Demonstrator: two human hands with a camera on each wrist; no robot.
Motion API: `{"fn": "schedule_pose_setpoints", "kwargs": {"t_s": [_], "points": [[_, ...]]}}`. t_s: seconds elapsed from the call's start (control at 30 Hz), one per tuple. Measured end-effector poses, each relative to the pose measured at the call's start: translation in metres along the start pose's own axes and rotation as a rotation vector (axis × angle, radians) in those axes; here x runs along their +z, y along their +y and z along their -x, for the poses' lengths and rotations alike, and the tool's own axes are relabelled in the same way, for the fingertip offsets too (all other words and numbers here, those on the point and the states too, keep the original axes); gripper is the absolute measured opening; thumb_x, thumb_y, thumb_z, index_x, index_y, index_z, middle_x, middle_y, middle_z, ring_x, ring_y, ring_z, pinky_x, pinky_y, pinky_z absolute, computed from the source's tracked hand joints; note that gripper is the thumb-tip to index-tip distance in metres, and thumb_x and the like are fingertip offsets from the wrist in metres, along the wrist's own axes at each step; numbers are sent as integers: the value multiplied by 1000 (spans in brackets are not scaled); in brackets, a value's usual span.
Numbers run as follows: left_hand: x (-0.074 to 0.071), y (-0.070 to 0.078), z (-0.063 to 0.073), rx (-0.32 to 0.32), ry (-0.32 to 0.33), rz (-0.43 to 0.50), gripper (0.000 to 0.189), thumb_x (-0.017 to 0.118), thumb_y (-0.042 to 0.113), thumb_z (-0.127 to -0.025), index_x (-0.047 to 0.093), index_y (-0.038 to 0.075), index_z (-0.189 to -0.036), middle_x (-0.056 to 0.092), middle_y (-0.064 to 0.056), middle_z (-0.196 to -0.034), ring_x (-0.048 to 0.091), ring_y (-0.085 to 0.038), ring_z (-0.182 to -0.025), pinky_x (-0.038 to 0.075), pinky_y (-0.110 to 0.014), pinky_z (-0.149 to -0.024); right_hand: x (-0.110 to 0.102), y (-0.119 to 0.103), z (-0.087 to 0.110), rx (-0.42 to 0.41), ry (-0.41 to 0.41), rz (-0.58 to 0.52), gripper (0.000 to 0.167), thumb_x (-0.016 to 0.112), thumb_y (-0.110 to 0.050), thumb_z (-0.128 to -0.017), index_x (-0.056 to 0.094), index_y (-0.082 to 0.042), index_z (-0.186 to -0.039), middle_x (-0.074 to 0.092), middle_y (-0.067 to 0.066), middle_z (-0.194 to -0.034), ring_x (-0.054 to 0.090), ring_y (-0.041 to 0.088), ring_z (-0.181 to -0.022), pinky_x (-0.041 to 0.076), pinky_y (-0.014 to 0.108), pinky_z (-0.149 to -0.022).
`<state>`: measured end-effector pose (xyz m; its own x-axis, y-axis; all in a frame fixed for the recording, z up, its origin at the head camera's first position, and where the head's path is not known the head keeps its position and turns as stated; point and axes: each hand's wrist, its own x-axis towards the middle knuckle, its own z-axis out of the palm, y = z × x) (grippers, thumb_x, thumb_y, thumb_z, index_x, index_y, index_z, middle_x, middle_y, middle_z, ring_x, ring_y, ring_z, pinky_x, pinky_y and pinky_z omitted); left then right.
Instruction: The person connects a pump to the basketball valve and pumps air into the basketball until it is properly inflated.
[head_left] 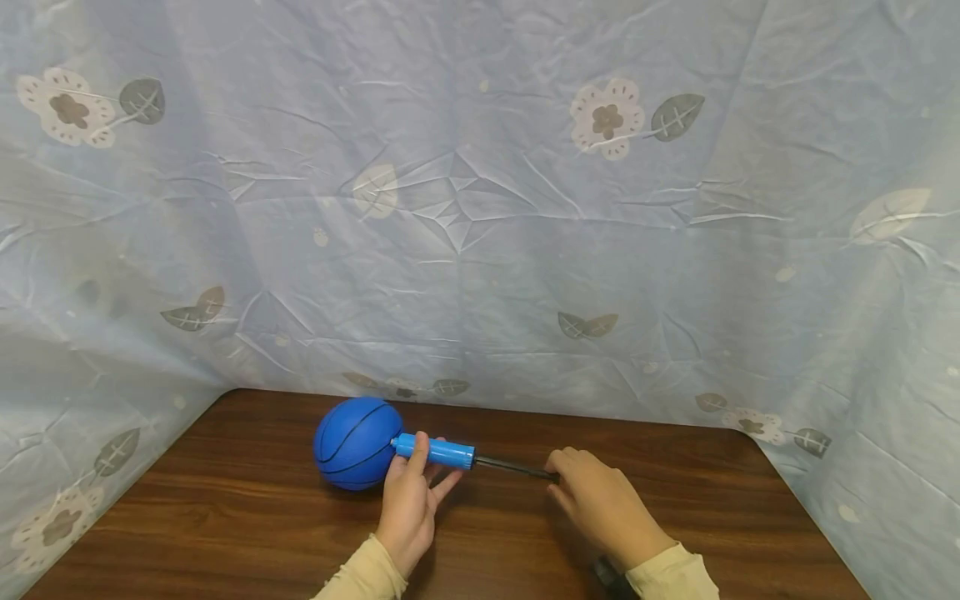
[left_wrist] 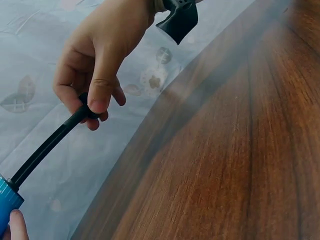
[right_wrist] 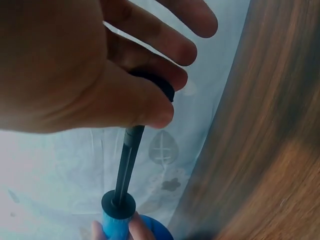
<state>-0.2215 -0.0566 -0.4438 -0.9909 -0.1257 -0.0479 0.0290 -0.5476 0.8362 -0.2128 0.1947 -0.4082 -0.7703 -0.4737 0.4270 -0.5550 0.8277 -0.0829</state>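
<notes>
A blue ball [head_left: 358,443] with black seam lines sits on the wooden table. Against its right side is the tip of a blue hand pump [head_left: 442,452], lying roughly level. My left hand [head_left: 411,507] grips the pump's barrel between thumb and fingers. Out of the barrel's right end reaches a black plunger rod [left_wrist: 47,150], drawn well out. My right hand [head_left: 603,504] pinches the black handle [right_wrist: 159,86] at the rod's end between thumb and fingers, its other fingers looser in the right wrist view. Whether the needle is inside the ball cannot be made out.
The dark brown wooden table [head_left: 247,517] has rounded far corners. A pale blue curtain [head_left: 480,275] with flowers and leaves hangs behind and along both sides. A black device [left_wrist: 181,20] is worn at my right wrist.
</notes>
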Motion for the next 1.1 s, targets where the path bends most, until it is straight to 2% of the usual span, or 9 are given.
{"fn": "schedule_pose_setpoints", "kwargs": {"t_s": [0.23, 0.33, 0.53, 0.8, 1.1], "points": [[-3, -3, -2, -24, -4, 17, 56, 44, 44, -110, 30, 3, -145, 44, -16, -140, 51, -24, -126, 49, -54, -108, 0, 0, 0, 41, -24, -34, 22, 85, -18, -86, 69, -18, -101, 71, -6, -94, 67, 12, -81, 56, 28, -63], [-4, -5, -1, -40, -9, 23, 59, 44, 45, -110, 27, 3, -148, 43, -17, -143, 49, -27, -131, 47, -55, -110, 0, 1, 0, 9, -23, -33, 21, 85, -19, -86, 69, -17, -99, 70, -7, -91, 66, 10, -79, 56, 29, -65], [0, -9, 3, -70, -20, 24, 66, 42, 43, -111, 18, 0, -155, 35, -24, -151, 38, -37, -143, 44, -56, -112, 1, 3, 0, -73, 3, -22, 22, 86, -18, -84, 67, -17, -94, 65, -10, -85, 59, 6, -74, 52, 26, -59], [3, -14, 7, -88, -44, 32, 65, 41, 40, -112, 14, -1, -155, 33, -25, -152, 30, -46, -149, 42, -58, -113, 4, -1, -1, -150, 12, -29, 23, 86, -20, -85, 64, -16, -92, 61, -11, -81, 47, 0, -69, 48, 21, -58], [9, -20, 13, -121, -82, 12, 69, 42, 44, -111, 12, -1, -155, 28, -30, -157, 27, -46, -150, 42, -58, -113, 10, -6, -2, -170, -5, -47, 22, 85, -25, -87, 68, -16, -97, 66, -9, -86, 55, 2, -73, 53, 20, -62]]}}
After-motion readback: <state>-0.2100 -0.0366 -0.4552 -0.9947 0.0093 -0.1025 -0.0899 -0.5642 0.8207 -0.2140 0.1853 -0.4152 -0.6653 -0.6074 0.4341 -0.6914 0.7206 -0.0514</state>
